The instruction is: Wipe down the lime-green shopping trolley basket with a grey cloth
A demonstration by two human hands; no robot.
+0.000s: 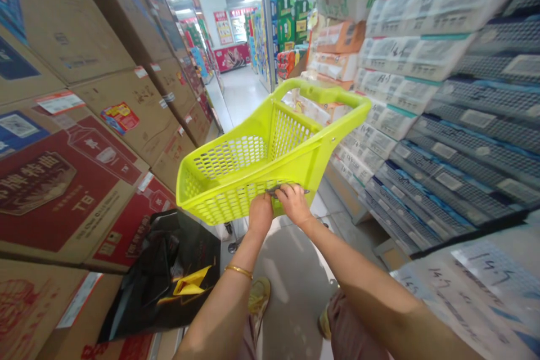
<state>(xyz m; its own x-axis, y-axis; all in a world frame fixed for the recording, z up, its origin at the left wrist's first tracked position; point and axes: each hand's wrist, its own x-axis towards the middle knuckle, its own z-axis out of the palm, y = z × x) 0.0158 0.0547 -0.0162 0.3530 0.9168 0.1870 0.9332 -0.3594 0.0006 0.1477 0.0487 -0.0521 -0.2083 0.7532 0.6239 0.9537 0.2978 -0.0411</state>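
Note:
A lime-green plastic shopping cart basket (236, 180) stands on wheels in the aisle just ahead of me, its handle (333, 94) on the far side. Both my hands meet at its near rim. My left hand (260, 215), with a gold bangle on the wrist, is curled closed against the mesh wall. My right hand (294, 202) pinches a small dark flat thing (279, 188) at the rim; I cannot make out what it is.
Stacked cardboard cartons (76, 180) wall the left side. Shelves of white and blue packaged goods (442, 124) line the right. A black bag with a yellow patch (169, 275) lies on the floor at lower left. The aisle floor (240, 90) runs on beyond the cart.

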